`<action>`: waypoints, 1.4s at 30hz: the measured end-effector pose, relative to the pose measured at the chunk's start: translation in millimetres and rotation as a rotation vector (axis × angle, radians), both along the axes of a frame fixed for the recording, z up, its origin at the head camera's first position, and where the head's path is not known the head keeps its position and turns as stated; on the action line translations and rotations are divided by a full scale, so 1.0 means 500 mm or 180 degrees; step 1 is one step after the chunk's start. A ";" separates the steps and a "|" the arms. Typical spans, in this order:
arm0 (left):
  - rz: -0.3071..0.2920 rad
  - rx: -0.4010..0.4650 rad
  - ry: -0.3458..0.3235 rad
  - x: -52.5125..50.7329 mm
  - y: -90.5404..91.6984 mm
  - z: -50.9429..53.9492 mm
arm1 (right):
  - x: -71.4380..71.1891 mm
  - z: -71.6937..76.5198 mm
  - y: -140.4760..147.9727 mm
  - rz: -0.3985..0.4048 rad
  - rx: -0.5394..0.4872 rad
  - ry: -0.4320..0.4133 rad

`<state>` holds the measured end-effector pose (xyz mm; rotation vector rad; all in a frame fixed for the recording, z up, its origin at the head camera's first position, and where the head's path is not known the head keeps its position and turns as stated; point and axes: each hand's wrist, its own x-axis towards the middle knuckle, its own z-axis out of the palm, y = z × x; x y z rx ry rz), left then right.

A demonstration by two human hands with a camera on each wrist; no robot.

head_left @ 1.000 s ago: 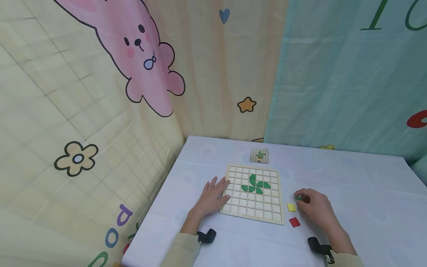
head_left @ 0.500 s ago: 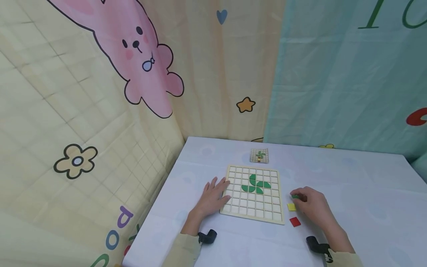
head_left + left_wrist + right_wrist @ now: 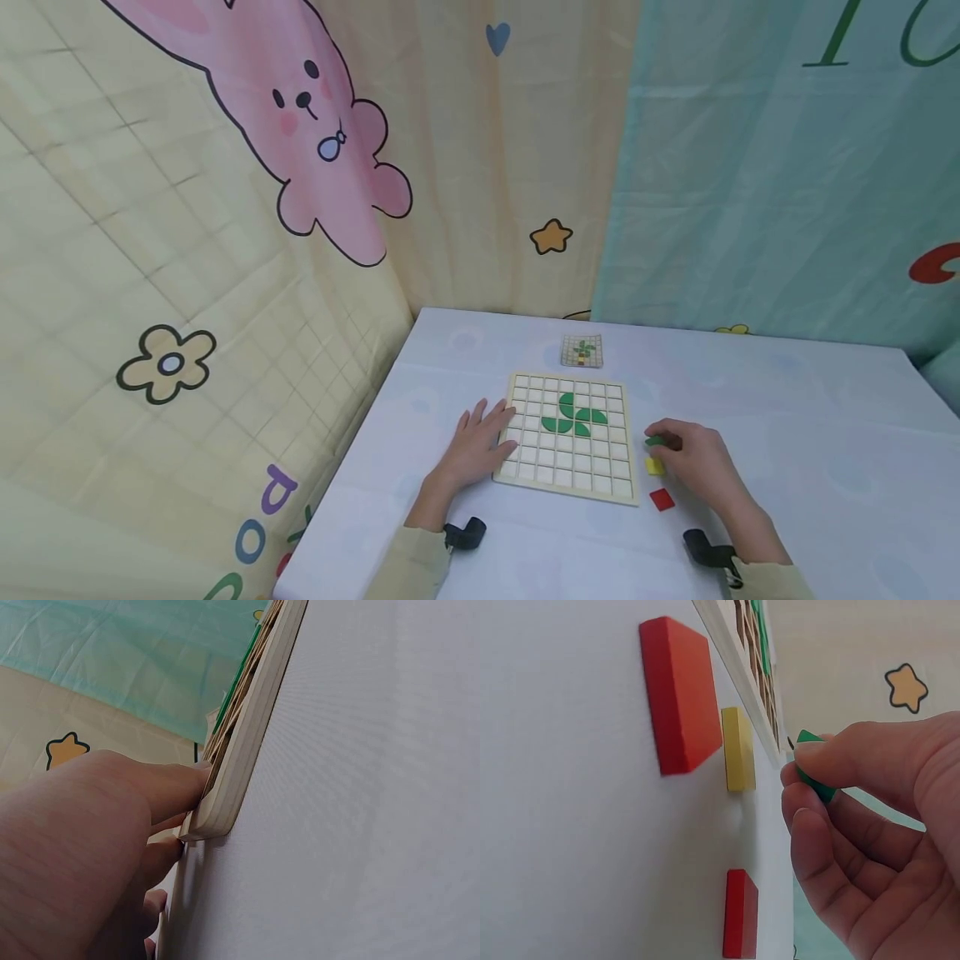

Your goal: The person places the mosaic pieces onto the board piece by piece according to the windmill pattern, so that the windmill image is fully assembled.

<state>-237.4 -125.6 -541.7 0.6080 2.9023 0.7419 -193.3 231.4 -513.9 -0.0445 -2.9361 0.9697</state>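
My right hand (image 3: 697, 462) pinches a small green tile (image 3: 815, 766) between thumb and fingers, just above the table to the right of the square wooden grid board (image 3: 566, 467). Several green rounded tiles (image 3: 576, 415) lie in the board's cells as a pinwheel. My left hand (image 3: 474, 446) rests on the board's left edge with fingers spread, its thumb touching the rim in the left wrist view. Below the right hand lie a yellow tile (image 3: 655, 466) and a red tile (image 3: 662, 500). Another red tile (image 3: 741, 915) shows in the right wrist view; the head view hides it.
Behind the board lies a small pattern card (image 3: 581, 351) with a printed grid and green shapes. The white-covered table (image 3: 810, 433) extends to the right. Printed curtains (image 3: 487, 167) hang along the left and back edges.
The right hand has moved a little to the left with the green tile, closer to the board and above the yellow tile. The left hand has stayed on the board's edge.
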 end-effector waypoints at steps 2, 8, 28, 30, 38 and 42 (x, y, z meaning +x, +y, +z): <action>-0.0003 0.0014 0.0007 0.000 -0.001 -0.001 | 0.000 0.003 -0.004 0.0018 -0.0001 0.0017; -0.0012 0.0026 0.0039 -0.001 -0.003 -0.004 | 0.002 0.010 -0.016 0.0040 -0.0059 0.0025; 0.0004 0.0016 -0.0007 -0.005 -0.001 -0.008 | -0.009 0.024 -0.069 0.0041 -0.0263 0.0252; 0.0000 0.0025 -0.0003 -0.005 -0.001 -0.007 | -0.011 0.026 -0.074 0.0068 -0.0265 0.0254; -0.0005 0.0055 -0.0018 -0.002 -0.002 -0.004 | -0.018 0.027 -0.092 0.0191 -0.0288 0.0229; -0.0029 0.0085 0.0020 -0.001 -0.003 -0.004 | -0.018 0.024 -0.099 0.0278 -0.0338 0.0244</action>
